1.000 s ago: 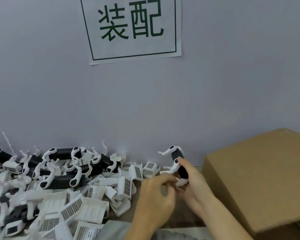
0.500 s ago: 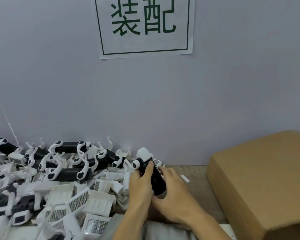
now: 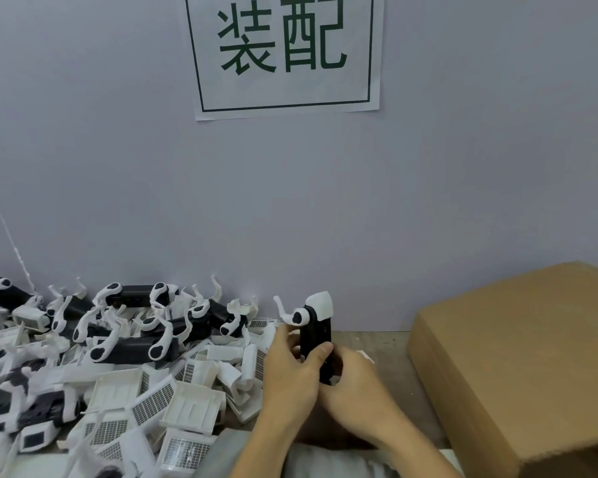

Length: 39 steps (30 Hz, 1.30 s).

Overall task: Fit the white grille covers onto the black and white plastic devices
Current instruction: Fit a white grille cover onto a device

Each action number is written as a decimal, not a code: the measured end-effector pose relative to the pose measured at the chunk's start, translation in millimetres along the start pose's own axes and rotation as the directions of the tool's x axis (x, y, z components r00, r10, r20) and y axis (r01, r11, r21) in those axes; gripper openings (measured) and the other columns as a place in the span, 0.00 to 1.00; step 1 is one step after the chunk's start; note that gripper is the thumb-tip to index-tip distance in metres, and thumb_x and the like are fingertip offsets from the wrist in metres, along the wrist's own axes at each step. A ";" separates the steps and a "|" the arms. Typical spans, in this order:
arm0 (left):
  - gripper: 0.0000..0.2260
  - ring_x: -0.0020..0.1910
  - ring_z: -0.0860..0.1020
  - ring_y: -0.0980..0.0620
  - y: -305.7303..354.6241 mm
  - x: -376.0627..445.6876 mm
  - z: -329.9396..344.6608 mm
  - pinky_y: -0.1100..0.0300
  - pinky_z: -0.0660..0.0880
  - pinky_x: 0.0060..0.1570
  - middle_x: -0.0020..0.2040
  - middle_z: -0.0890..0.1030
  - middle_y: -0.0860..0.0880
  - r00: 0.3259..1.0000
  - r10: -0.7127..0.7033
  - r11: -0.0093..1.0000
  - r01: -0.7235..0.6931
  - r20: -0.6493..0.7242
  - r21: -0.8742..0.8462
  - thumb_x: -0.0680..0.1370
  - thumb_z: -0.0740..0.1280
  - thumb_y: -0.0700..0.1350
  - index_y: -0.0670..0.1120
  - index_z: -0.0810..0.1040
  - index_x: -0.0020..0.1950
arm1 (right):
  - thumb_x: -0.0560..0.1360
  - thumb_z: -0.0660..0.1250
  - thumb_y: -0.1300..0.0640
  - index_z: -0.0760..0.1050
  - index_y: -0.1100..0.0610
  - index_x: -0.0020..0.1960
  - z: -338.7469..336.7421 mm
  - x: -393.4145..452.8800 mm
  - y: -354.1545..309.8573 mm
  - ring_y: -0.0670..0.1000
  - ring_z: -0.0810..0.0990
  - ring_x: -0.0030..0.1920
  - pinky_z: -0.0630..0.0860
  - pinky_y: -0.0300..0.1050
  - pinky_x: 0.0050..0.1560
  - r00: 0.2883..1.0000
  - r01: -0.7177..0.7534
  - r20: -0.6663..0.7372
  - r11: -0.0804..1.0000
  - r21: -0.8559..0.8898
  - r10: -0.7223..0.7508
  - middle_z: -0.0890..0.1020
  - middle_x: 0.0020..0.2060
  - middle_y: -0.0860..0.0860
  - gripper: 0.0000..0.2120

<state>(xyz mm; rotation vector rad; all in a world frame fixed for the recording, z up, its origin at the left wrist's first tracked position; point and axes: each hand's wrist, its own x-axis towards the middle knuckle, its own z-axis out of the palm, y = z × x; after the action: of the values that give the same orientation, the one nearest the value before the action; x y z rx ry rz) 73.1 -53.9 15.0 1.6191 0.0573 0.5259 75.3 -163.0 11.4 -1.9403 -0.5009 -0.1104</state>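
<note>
Above the table (image 3: 377,339), a black and white device (image 3: 315,334) stood upright with a white grille cover (image 3: 320,307) on its top, the left hand (image 3: 290,370) and right hand (image 3: 354,384) gripping its lower body with curled fingers, beside a pile of loose covers (image 3: 152,401).

hands (image 3: 292,377): 2 | cardboard box (image 3: 518,360): 1 | wall sign (image 3: 283,53): 1 | piled devices (image 3: 132,350): perhaps a dozen

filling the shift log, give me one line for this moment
step: fitting cover | left hand: grips device | right hand: grips device | white cover: atop device
</note>
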 end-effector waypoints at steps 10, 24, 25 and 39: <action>0.16 0.50 0.78 0.56 -8.2 -9.5 1.8 0.54 0.76 0.51 0.49 0.80 0.58 0.901 0.316 0.786 -0.424 0.298 0.450 0.75 0.71 0.42 0.57 0.72 0.57 | 0.68 0.77 0.47 0.79 0.57 0.53 -9.8 11.0 -0.1 0.47 0.86 0.44 0.80 0.38 0.40 0.924 -0.091 -0.262 0.824 0.559 0.279 0.86 0.42 0.52 0.19; 0.14 0.52 0.78 0.50 1.3 -10.6 7.6 0.54 0.73 0.51 0.53 0.81 0.55 0.853 0.487 0.592 -0.482 0.190 0.646 0.80 0.64 0.41 0.51 0.75 0.66 | 0.69 0.72 0.41 0.81 0.55 0.55 -9.8 9.9 -6.1 0.45 0.86 0.47 0.79 0.44 0.47 0.927 -0.102 -0.232 0.793 0.600 0.295 0.87 0.45 0.48 0.22; 0.14 0.52 0.78 0.48 2.6 -8.5 6.1 0.53 0.73 0.50 0.51 0.81 0.54 0.891 0.447 0.681 -0.397 0.080 0.615 0.81 0.62 0.40 0.50 0.75 0.65 | 0.71 0.70 0.42 0.79 0.55 0.61 -7.5 9.4 -8.4 0.45 0.84 0.53 0.78 0.45 0.51 0.948 -0.105 -0.183 0.796 0.596 0.262 0.86 0.51 0.48 0.24; 0.19 0.38 0.81 0.44 15.2 8.7 -14.1 0.51 0.78 0.39 0.46 0.82 0.38 0.900 -0.434 0.673 0.296 -0.038 -0.677 0.77 0.71 0.46 0.35 0.75 0.61 | 0.82 0.59 0.57 0.80 0.60 0.53 2.0 11.5 -1.4 0.51 0.81 0.30 0.70 0.40 0.30 0.891 -0.404 0.006 0.786 0.467 0.454 0.84 0.34 0.54 0.12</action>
<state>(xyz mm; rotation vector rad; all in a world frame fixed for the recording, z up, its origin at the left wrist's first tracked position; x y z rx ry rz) 71.6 -39.9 32.5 0.8117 0.3109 0.3283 84.8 -157.4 15.3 -1.5222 0.0100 0.1868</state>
